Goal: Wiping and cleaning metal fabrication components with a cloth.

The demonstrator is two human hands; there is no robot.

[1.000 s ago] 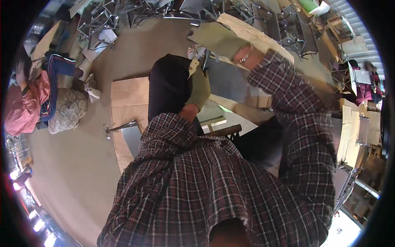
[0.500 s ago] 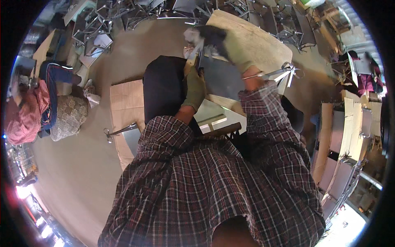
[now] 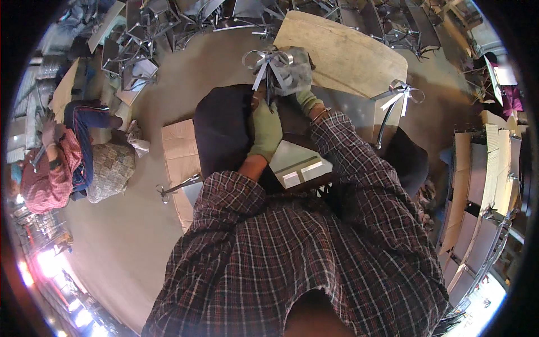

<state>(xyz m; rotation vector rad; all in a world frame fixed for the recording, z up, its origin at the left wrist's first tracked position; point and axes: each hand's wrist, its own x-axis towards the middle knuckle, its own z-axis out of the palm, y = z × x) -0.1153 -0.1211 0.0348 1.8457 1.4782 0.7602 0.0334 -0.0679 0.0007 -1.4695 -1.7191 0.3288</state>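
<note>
My left hand point(image 3: 265, 130), in a green glove, lies along the right edge of a black seat pad point(image 3: 222, 132). Its fingertips reach up toward a grey metal part; I cannot tell whether it grips anything. My right hand point(image 3: 306, 100), also gloved, is closed on that grey metal part point(image 3: 287, 68), which has shiny bent strips sticking out at its top left. The part sits at the near edge of a pale wooden board point(image 3: 345, 53). My plaid sleeves fill the lower half of the view.
A second shiny metal bracket point(image 3: 396, 96) stands at the board's right corner. Cardboard point(image 3: 178, 153) lies left of the pad. A person point(image 3: 62, 160) crouches at far left. Metal frames point(image 3: 163, 25) are piled at the top, and stacked boards point(image 3: 477, 180) stand at right.
My right arm has come down from high at the upper right and drawn in toward the pad, now holding the grey metal part. My left hand has stayed by the pad.
</note>
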